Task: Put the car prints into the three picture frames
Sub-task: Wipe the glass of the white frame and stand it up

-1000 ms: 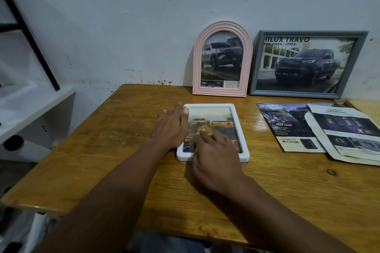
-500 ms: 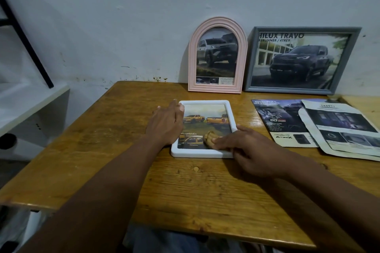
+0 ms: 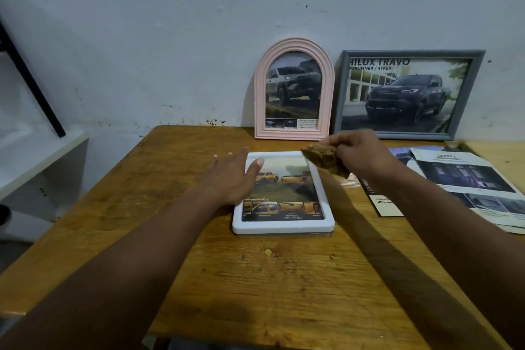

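My left hand [image 3: 230,179] lies flat, fingers spread, thumb tip on the white frame [image 3: 284,227]. My right hand [image 3: 359,155] pinches a brown cloth [image 3: 324,160] above the frame's far right corner.

Views: one, a wide-angle head camera; nothing was shared with a second view.
Position: above the near edge of the wooden table [image 3: 284,278], at the person's head.
Facing: forward and down, towards the wall [image 3: 199,37] at 12 o'clock.
Nearness: close; both forearms entered from 6 o'clock.
Centre: white frame [image 3: 284,227], flat on the table.
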Demonstrator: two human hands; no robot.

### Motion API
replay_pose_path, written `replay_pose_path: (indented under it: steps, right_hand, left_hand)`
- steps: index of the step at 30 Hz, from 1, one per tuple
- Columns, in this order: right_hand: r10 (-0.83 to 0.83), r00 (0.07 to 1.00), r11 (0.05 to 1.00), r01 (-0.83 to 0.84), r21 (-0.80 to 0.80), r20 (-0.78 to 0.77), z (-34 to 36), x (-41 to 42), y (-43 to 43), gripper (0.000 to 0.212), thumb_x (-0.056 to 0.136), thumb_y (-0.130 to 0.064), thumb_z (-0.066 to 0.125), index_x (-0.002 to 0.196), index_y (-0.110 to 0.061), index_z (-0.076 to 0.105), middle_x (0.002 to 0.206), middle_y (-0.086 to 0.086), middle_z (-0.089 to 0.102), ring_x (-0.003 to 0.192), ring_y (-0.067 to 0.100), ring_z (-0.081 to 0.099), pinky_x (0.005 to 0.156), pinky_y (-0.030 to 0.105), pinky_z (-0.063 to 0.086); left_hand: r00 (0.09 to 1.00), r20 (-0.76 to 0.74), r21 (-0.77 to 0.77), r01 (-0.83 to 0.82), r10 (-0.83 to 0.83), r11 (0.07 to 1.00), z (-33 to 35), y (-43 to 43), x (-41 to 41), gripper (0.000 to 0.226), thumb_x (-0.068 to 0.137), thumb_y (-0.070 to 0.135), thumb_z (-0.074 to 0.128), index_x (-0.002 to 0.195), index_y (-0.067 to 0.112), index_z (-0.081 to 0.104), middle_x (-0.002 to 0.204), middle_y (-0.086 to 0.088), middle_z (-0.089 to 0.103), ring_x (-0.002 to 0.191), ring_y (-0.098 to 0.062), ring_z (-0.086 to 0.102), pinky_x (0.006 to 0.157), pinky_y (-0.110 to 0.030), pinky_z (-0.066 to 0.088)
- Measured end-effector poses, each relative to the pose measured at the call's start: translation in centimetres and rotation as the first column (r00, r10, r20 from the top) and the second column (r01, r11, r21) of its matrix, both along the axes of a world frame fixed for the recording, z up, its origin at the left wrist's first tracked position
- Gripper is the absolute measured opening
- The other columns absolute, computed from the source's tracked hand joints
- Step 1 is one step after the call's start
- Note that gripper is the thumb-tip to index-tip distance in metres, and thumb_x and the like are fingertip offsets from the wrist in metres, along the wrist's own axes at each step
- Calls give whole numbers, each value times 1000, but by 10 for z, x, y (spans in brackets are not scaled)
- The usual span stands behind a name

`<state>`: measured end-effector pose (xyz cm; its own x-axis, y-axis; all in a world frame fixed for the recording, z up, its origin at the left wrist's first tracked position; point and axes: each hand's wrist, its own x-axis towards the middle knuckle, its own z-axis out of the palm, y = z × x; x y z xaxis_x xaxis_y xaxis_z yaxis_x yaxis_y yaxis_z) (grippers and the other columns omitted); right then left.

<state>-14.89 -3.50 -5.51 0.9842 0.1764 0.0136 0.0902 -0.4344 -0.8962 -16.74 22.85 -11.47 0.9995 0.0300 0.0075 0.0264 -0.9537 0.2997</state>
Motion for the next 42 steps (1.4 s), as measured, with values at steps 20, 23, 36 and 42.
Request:
replay_pose_path:
  steps: [20, 23, 36, 42]
  right_hand:
    - [332, 918, 834, -178, -522, 217, -55, -61, 10, 46, 103, -13, 42, 148, -22, 43, 161, 1, 30, 149, 23, 22, 114, 28, 23]
    - [332, 907, 843, -162, -513, 259, -62, -97, 4, 51, 101, -14, 43, 151, -24, 39, 162, -4, 26, 150, 16, 20, 117, 28, 20]
    - [553, 765, 719, -236, -654, 331, -62, -127, 50, 59, 99, -16, 49, 155, -16, 28, 164, 4, 19, 152, 19, 13, 122, 32, 5]
    - [458, 837, 885, -398, -241, 299, -49, -112, 64, 45, 103, -19, 42, 145, -33, 43, 142, -8, 51, 124, 0, 44, 102, 20, 40]
  left_hand:
    - [996, 90, -102, -19, 28, 995, -23, -22, -25, 70, 103, 60, 15, 160, 20, 23, 167, -3, 22, 155, -22, 12, 125, -50, 6]
    - [994, 97, -111, -32, 43, 993, -22, -23, -26, 69, 104, 59, 16, 159, 20, 26, 166, -4, 26, 154, -24, 15, 125, -50, 6]
    - [994, 69, -331, -55, 83, 942, -15, -23, -28, 61, 107, 53, 16, 153, 21, 41, 157, -6, 42, 148, -26, 32, 124, -48, 13]
    - [981, -71, -637, -184, 181, 749, -1, -20, -25, 59, 102, 63, 24, 126, 22, 60, 118, -7, 65, 107, -24, 62, 103, -47, 46]
